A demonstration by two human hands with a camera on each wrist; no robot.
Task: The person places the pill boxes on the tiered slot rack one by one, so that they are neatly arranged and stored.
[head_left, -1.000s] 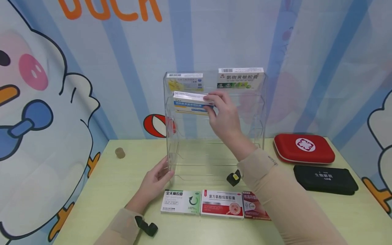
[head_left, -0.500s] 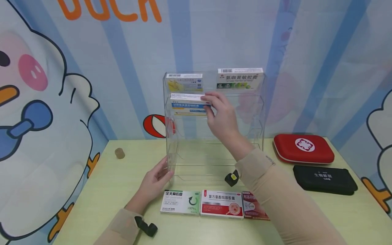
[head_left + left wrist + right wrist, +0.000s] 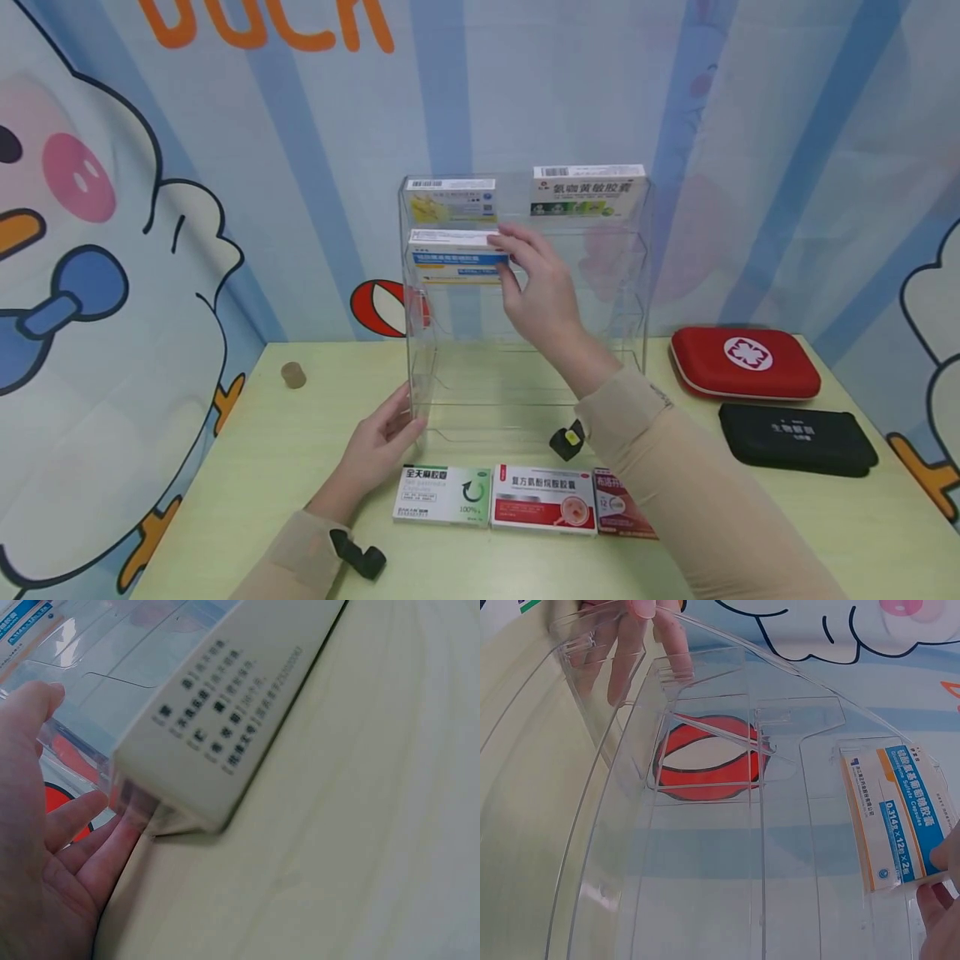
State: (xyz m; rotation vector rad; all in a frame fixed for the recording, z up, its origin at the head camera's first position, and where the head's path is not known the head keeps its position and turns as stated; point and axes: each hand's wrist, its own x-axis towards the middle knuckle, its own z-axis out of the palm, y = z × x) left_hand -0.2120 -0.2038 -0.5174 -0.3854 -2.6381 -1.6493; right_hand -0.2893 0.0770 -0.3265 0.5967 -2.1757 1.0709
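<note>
My right hand [image 3: 546, 292] grips the right end of a white, blue and orange medicine box [image 3: 453, 258]. The box stands upright at the left of the second tier from the top of a clear display rack [image 3: 525, 367]; in the right wrist view the medicine box [image 3: 892, 814] shows its printed front. My left hand [image 3: 377, 444] holds the rack's lower left corner. In the left wrist view the left thumb [image 3: 41, 705] lies in front of the side wall, with the fingers outside it. Two more medicine boxes, one yellow-white [image 3: 453, 204] and one white-green [image 3: 588, 196], stand on the top tier.
A white-green box [image 3: 442, 496], a white-red box [image 3: 545, 500] and a partly hidden red box [image 3: 621, 504] lie in front of the rack. At right are a red case [image 3: 720, 367] and a black pouch [image 3: 798, 440]. A small brown cylinder [image 3: 294, 375] stands at left.
My right hand has moved the blue and orange medicine box slightly left and down; its tilt has become level against the rack's left side. The left hand has stayed in place.
</note>
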